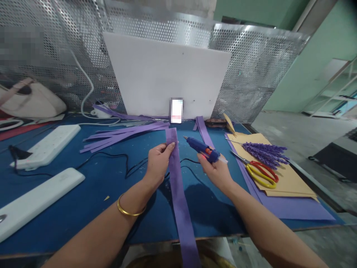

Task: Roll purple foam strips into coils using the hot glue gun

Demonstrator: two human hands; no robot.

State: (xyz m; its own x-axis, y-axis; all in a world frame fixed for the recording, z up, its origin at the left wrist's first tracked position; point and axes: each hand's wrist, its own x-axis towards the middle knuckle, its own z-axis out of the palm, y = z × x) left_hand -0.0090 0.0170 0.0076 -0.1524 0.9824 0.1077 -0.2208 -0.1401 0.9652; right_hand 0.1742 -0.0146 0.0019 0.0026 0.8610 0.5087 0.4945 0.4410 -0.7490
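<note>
My left hand point(158, 160) pinches the upper part of a long purple strip point(180, 197) that runs from the table's middle down past the near edge. My right hand point(216, 170) is closed round a blue glue gun point(202, 148), whose nozzle points up and left toward the strip's top end. A gold bangle sits on my left wrist. The gun's black cord point(117, 158) trails left across the blue table point(83, 201).
More purple strips point(122, 134) fan out at the back left. Red-and-yellow scissors point(260, 172) and a purple flower bunch point(267, 152) lie on tan paper point(290, 182) over a purple sheet point(292, 208) at right. Two white power strips point(47, 145) lie left. A white board point(167, 78) leans on perforated metal.
</note>
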